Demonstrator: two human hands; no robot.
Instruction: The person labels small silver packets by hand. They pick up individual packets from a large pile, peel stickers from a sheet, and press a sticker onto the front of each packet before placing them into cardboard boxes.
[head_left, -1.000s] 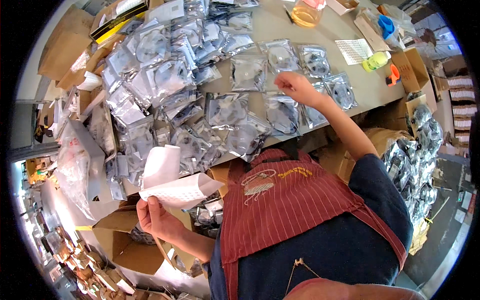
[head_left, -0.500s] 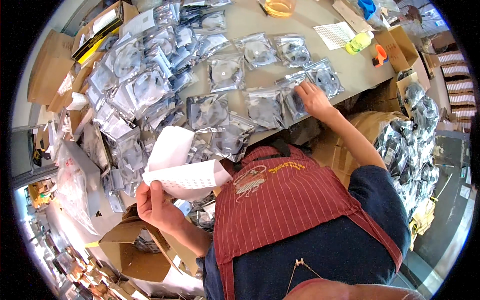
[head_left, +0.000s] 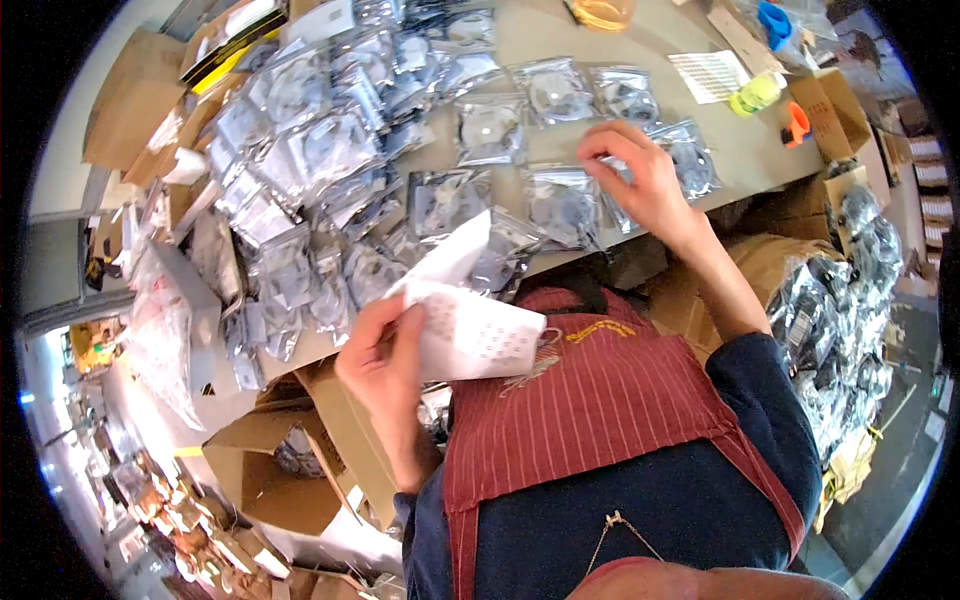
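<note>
My left hand (head_left: 385, 370) grips a folded white sheet (head_left: 465, 335) printed with rows of small round marks, like a sticker sheet. It is held in front of my apron, between thumb and fingers. My right hand (head_left: 650, 185) hovers above the table's near edge, fingers bent and thumb apart, with nothing visible between them. Partly hidden below it lies a silvery zip bag. Beside it are a bag with a coiled dark cable (head_left: 690, 160) and another clear-fronted bag (head_left: 562, 208). Farther off lie more such bags, one with a small white dot (head_left: 490, 130).
A large heap of silvery bags (head_left: 300, 140) covers the table's left side. At the far right are a yellow-green bottle (head_left: 757, 93), an orange tape dispenser (head_left: 797, 125) and a printed sheet (head_left: 708, 76). An open carton (head_left: 270, 460) stands below left; bagged black goods (head_left: 840, 310) fill the right.
My right hand has lifted off the bag at the near edge. My left hand has moved right with the sheet, which is now turned and folded differently. The view has shifted slightly.
</note>
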